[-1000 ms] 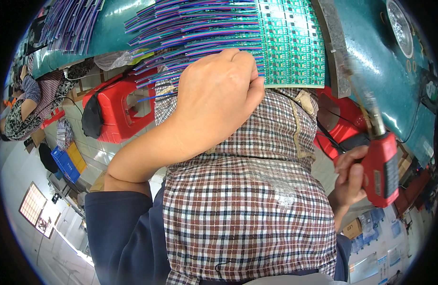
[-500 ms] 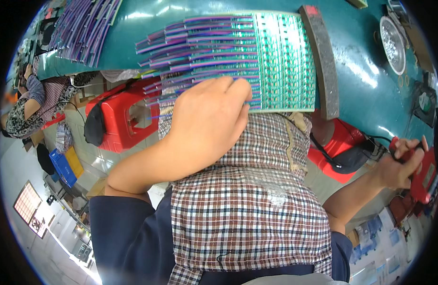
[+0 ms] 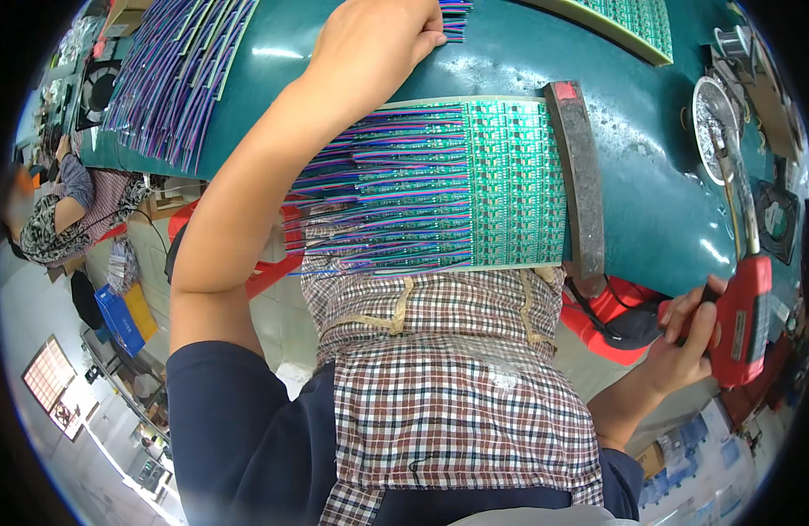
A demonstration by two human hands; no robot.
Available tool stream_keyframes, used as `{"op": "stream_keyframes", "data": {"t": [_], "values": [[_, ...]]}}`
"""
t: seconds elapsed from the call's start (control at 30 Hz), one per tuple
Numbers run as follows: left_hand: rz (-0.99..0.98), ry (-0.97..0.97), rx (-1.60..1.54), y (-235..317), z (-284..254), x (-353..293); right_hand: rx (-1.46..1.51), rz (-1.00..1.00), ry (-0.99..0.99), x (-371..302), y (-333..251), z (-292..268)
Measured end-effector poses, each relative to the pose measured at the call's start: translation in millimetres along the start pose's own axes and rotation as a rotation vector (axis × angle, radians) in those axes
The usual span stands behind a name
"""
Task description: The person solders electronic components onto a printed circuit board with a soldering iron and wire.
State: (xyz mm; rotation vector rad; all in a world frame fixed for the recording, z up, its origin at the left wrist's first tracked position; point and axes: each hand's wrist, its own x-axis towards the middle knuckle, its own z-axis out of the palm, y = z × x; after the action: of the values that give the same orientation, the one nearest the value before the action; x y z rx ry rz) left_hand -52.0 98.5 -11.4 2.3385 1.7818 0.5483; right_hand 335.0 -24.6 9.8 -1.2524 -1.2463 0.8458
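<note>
1. Left hand (image 3: 378,39), upper centre of the frame. Fingers bent in toward the thumb, at the near side of a short bundle of loose wires (image 3: 455,24) cut by the top edge. Cannot tell whether clasped on any wire.
2. Right hand (image 3: 689,337), lower right. Wrapped around the handle of a red soldering gun (image 3: 744,324); metal barrel pointing up the frame, with a thin brass-coloured tube alongside. Tip over or beside a round metal dish (image 3: 708,131); contact impossible to tell.
3. Green circuit-board panel (image 3: 514,184), centre of the frame. Lies on the teal desk (image 3: 273,88), near edge close to the checked apron (image 3: 466,377). Bears rows of blue, purple and pink wire leads (image 3: 404,180) running out to the left, partly behind the left forearm.
4. Dark, heavy bar (image 3: 581,193), right of centre. Set along the panel's right edge.
5. Wired boards (image 3: 176,83), upper left. Leads slanting down the frame.
6. Further green panels (image 3: 628,22), upper right.
7. Reel of silvery wire (image 3: 730,41), upper right, above the dish.
8. Black fan (image 3: 777,219), right edge.
9. Seated co-worker (image 3: 58,219), far left.
</note>
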Motion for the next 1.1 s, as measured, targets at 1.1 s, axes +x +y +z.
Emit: {"op": "stream_keyframes", "data": {"t": [1.1], "values": [[-0.162,-0.213,-0.307,71.9,-3.7,-53.0,-0.250,0.455,-0.448,-71.2,-40.7,37.5]]}}
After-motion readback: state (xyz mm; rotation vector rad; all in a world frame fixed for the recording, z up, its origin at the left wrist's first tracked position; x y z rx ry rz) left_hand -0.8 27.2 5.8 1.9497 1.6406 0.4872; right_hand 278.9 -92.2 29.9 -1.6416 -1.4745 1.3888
